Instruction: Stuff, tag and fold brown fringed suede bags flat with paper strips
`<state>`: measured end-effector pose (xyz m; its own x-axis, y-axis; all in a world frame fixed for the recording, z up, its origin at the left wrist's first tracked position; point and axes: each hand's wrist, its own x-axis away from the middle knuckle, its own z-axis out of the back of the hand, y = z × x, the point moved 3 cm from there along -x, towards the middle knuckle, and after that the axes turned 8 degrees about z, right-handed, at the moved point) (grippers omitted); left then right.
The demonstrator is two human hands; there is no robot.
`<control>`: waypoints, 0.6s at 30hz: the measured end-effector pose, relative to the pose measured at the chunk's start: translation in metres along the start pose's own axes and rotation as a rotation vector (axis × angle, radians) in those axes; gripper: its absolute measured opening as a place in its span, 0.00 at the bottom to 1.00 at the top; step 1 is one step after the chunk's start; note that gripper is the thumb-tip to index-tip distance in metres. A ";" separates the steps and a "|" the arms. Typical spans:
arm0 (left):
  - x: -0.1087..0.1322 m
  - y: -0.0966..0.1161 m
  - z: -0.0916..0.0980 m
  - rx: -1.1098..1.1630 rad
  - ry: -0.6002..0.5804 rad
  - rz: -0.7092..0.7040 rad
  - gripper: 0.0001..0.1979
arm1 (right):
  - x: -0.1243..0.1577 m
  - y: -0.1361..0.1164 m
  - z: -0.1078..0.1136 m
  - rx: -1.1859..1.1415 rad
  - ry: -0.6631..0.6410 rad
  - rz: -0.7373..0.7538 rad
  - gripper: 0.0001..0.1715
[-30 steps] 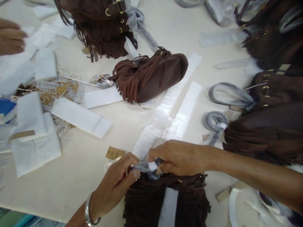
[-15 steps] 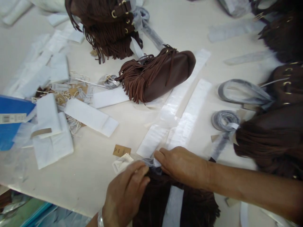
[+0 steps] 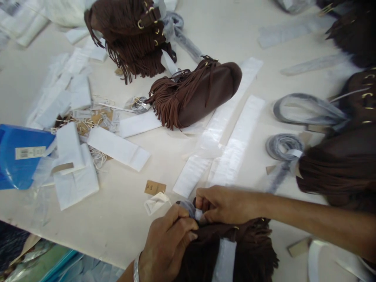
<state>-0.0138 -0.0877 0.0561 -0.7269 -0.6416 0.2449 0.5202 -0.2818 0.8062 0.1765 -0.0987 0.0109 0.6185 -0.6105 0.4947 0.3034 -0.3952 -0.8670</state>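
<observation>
A dark brown fringed bag (image 3: 202, 250) lies at the bottom centre, with a whitish strip (image 3: 225, 258) across its fringe. My left hand (image 3: 169, 241) is closed at the bag's upper edge, fingertips pinched together; what they grip is mostly hidden. Beside it my right hand (image 3: 223, 203) is closed, its fingers curled at a grey plastic-wrapped strap (image 3: 186, 206) with a small white band (image 3: 198, 214). The two hands are close together. A brown card tag (image 3: 155, 187) and a white tag (image 3: 157, 202) rest on the table just beyond my left hand.
Another fringed bag (image 3: 205, 94) lies mid-table, and a stack of bags (image 3: 129, 39) stands behind it. More bags (image 3: 340, 168) and wrapped straps (image 3: 283, 147) are on the right. White packets (image 3: 117, 149), loose tags and a blue plastic item (image 3: 23, 164) are on the left.
My right hand has turned slightly, with its fingers more curled at the strap. My left hand has shifted a little right and down. The view has moved slightly.
</observation>
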 end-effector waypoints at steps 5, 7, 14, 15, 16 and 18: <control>-0.003 0.001 -0.002 -0.016 0.054 -0.045 0.09 | -0.007 0.002 -0.007 -0.020 -0.073 0.075 0.11; -0.007 0.001 -0.005 -0.008 0.056 -0.042 0.09 | -0.015 0.008 -0.014 -0.029 -0.119 0.080 0.09; -0.017 -0.005 0.001 -0.197 -0.098 -0.059 0.09 | -0.018 0.007 -0.012 0.153 -0.107 0.153 0.10; -0.020 -0.007 0.006 -0.252 -0.125 -0.059 0.08 | -0.011 0.004 -0.006 0.096 -0.120 0.167 0.12; -0.022 -0.008 0.010 -0.292 -0.155 -0.065 0.08 | -0.002 0.002 0.001 0.052 -0.124 0.175 0.13; -0.027 -0.011 0.018 -0.301 -0.223 -0.095 0.08 | 0.019 -0.002 0.013 0.009 -0.115 0.177 0.17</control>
<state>-0.0082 -0.0542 0.0502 -0.8405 -0.4410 0.3147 0.5303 -0.5506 0.6447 0.1968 -0.1005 0.0211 0.7415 -0.5868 0.3252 0.1888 -0.2826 -0.9405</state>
